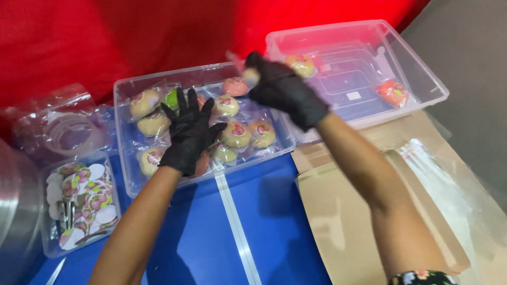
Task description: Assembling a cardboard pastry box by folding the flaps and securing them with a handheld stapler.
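Both my hands wear black gloves. My left hand hovers with fingers spread over a clear plastic bin holding several wrapped round buns with pink tops. My right hand is raised between the two bins, closed on a wrapped bun, blurred by motion. A second clear bin at the right holds one wrapped reddish bun.
A small clear box of round floral stickers stands at the left, next to a crumpled clear bag. Flat brown cardboard and clear plastic film lie at the right. The surface is blue with a white stripe; a red backdrop hangs behind.
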